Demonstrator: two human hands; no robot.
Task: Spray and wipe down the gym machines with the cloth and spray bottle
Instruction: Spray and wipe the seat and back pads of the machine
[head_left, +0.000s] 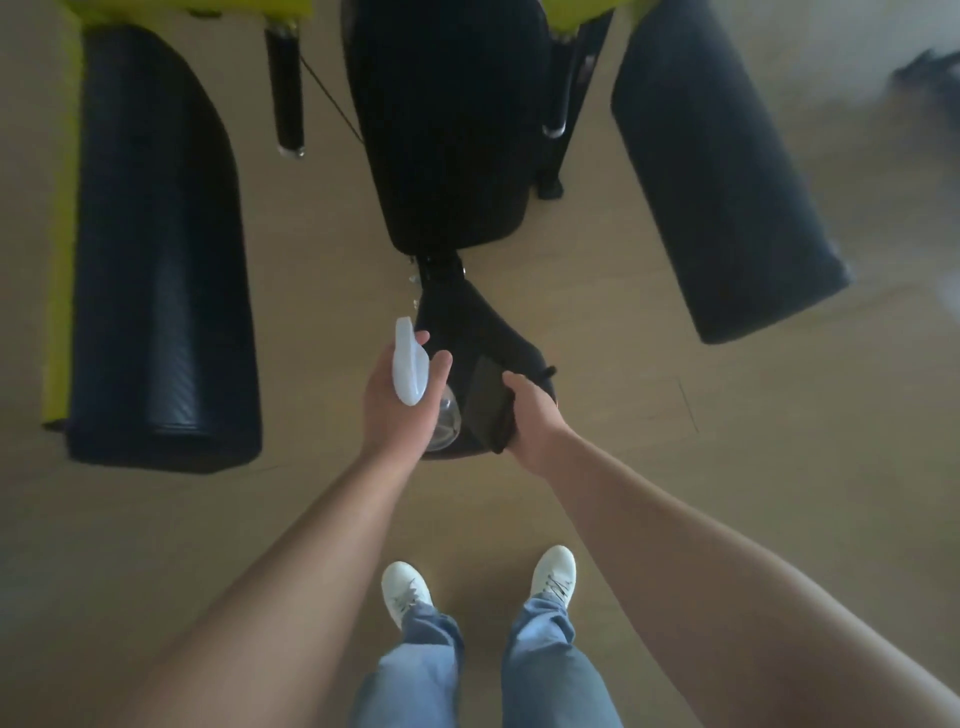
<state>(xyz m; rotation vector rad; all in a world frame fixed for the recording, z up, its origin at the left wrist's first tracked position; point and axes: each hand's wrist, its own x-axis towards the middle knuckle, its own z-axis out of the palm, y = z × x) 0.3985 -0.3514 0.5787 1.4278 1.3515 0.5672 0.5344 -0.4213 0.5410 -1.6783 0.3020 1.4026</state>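
Note:
My left hand (400, 400) grips a clear spray bottle (410, 371) with a white trigger head, its nozzle pointing away from me toward the machine. My right hand (530, 415) holds a dark cloth (491, 405) against the small black seat (483, 338) of the gym machine. Above the seat rises the black back pad (447, 130). Most of the bottle's clear body is hidden behind my left hand.
Two long black arm pads flank the seat, one at the left (161, 260) on a yellow-green frame (60, 234) and one at the right (722, 171). Black handle grips (285, 88) hang near the back pad. My white shoes (405, 590) stand on the tan floor.

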